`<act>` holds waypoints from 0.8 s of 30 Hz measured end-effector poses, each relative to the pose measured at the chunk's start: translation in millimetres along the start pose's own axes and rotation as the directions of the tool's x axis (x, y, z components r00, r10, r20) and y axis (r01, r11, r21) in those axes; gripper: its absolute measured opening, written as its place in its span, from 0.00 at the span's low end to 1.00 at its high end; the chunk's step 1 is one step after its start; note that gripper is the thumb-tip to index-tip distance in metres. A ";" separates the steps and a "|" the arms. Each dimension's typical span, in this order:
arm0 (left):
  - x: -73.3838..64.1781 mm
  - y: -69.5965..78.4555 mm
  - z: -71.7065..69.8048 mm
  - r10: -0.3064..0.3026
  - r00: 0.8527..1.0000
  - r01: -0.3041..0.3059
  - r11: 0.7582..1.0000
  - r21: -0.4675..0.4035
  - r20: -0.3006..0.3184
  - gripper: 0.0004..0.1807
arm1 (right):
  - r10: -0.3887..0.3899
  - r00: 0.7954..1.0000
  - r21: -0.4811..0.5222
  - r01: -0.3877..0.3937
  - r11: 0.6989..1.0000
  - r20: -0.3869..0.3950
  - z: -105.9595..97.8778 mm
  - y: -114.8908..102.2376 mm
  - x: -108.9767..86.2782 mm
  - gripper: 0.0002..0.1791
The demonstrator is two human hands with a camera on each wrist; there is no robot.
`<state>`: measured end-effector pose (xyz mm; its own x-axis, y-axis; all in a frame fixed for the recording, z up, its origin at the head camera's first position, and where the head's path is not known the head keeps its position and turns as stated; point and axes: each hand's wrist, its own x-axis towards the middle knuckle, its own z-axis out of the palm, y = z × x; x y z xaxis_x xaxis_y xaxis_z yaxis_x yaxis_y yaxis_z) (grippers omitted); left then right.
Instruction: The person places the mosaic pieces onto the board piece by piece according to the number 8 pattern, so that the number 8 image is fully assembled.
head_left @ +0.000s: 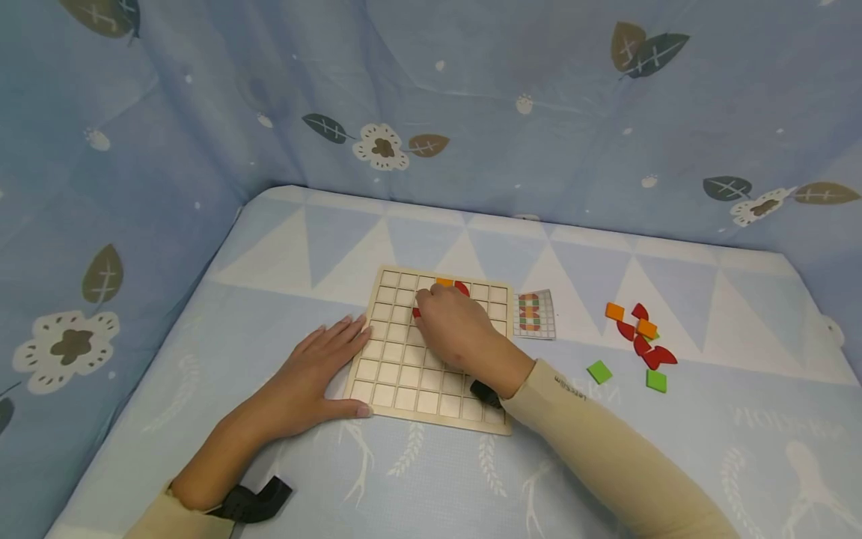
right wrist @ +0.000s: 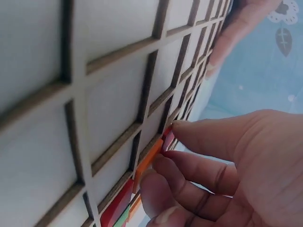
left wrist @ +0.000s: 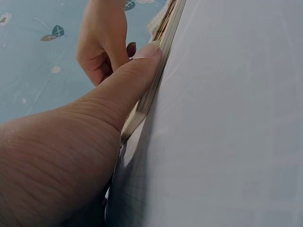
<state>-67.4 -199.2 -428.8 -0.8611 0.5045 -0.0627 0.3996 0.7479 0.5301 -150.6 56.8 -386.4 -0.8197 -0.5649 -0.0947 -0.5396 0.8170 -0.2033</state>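
A wooden grid board (head_left: 384, 389) lies on the table. My right hand (head_left: 454, 322) reaches over its upper part, thumb and fingers pinching a small red piece (right wrist: 168, 134) at a cell. Right beside that cell an orange tile (right wrist: 147, 161) sits in the grid. A red piece (right wrist: 117, 203) and part of a green piece (right wrist: 122, 216) show beyond it. Along the back row are another orange tile (head_left: 444, 282) and a rounded red piece (head_left: 462, 287). My left hand (head_left: 306, 382) is spread flat at the board's left side, fingertips at the edge and thumb (left wrist: 137, 71) against the near corner.
A printed pattern card (head_left: 535, 314) lies against the board's right side. Farther right are loose pieces: several red ones (head_left: 626, 330), orange tiles (head_left: 614, 311) and green squares (head_left: 599, 372). A patterned cloth wall (head_left: 471, 97) rises behind the table.
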 end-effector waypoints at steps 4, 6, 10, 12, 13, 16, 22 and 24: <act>-0.4 0.0 -0.2 -0.003 1.000 0.003 1.000 -0.005 -0.001 0.60 | 0.025 1.000 -0.005 -0.025 1.000 0.008 -1.3 -1.3 2.7 0.12; -0.4 0.3 -0.4 -0.003 1.000 0.003 1.000 -0.005 -0.001 0.60 | 0.038 0.999 -0.004 -0.038 0.999 0.003 -1.3 -1.6 3.5 0.12; -0.1 1.0 -0.3 0.000 1.000 0.000 1.000 -0.005 -0.001 0.60 | 0.053 0.999 0.010 -0.053 0.999 -0.006 -0.9 -1.3 3.0 0.14; -0.2 1.1 -0.2 0.000 1.000 0.000 1.000 -0.003 -0.002 0.60 | 0.048 0.999 0.037 -0.048 0.998 -0.012 -1.7 -0.4 1.0 0.10; -0.2 1.1 -0.1 0.000 1.000 0.000 1.000 -0.003 -0.002 0.60 | 0.044 0.999 0.062 -0.043 0.997 -0.017 -2.7 0.8 -0.9 0.09; -0.5 1.4 -0.1 -0.004 1.000 0.004 1.000 -0.003 -0.002 0.60 | 0.028 0.998 0.146 -0.021 0.989 -0.050 -6.3 6.6 -10.6 0.06; 0.2 0.7 1.2 -0.011 1.000 0.011 1.000 -0.008 -0.003 0.61 | -0.017 0.979 0.184 0.055 0.981 -0.204 -7.3 36.6 -49.7 0.05; 0.2 -0.1 1.8 -0.009 1.000 0.009 1.000 -0.008 -0.006 0.61 | 0.009 0.971 0.182 0.035 0.983 -0.237 -8.9 52.2 -64.0 0.09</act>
<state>-67.1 -198.4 -430.4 -0.8665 0.4953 -0.0621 0.3894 0.7486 0.5366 -128.1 136.6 -382.3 -0.8469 -0.5136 0.1375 -0.5240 0.7622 -0.3801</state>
